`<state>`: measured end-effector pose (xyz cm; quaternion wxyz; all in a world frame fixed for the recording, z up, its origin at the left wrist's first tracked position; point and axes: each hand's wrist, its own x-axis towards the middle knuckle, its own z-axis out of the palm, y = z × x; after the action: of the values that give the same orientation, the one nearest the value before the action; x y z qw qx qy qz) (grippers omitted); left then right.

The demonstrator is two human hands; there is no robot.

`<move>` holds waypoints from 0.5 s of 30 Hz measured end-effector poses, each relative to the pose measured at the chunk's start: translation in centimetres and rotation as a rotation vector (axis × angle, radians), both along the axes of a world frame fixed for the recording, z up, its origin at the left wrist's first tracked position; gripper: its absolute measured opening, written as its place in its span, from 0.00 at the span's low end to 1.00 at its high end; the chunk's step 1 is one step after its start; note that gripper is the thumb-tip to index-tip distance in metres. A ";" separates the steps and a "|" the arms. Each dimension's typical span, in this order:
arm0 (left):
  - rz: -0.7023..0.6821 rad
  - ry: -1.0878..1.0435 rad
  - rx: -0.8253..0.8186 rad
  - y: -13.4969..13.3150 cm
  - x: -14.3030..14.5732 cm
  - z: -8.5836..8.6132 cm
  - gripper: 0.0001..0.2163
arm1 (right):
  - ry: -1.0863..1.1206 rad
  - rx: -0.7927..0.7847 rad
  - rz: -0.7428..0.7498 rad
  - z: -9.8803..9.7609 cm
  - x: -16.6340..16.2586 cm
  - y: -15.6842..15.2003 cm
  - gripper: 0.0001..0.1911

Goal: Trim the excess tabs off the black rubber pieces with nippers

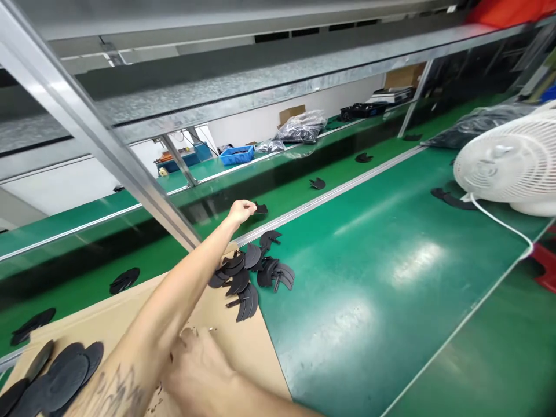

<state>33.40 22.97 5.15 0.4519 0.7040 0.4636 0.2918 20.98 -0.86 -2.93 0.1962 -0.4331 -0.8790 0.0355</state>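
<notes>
My left arm reaches far out over the workbench. My left hand (240, 212) is pinched shut on a small black plastic piece (261, 208) at the near edge of the green conveyor belt (304, 174). Just below it, a pile of black fan-shaped plastic parts (252, 275) lies where the cardboard sheet (243, 341) meets the green table (391, 272). My right hand (202, 362) rests low on the cardboard, back upward. Its fingers are blurred and partly hidden by my left forearm.
Round black discs (56, 373) are stacked at the bottom left. More black pieces ride the belt (317, 183). A white fan (510, 162) with its cord stands at the right. A slanted metal post (99, 139) crosses the left. A blue bin (237, 154) and bags sit beyond.
</notes>
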 end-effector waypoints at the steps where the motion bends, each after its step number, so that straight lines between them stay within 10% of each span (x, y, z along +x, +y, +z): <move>1: -0.018 -0.020 0.016 -0.7 -0.9 1.1 0.07 | -0.007 0.010 -0.016 0.1 0.3 -0.2 0.13; 8: -0.237 -0.225 0.290 -10.4 -15.3 6.5 0.10 | 0.222 -0.089 -0.204 0.5 0.7 0.0 0.13; 15: 0.362 -0.482 0.372 -17.6 -30.0 0.9 0.18 | 0.663 -0.209 -0.205 2.0 1.1 0.8 0.11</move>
<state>3.44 5.36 6.02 0.3533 0.5915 0.3997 0.6046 22.04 -0.09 -0.92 0.4278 -0.5017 -0.7113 0.2436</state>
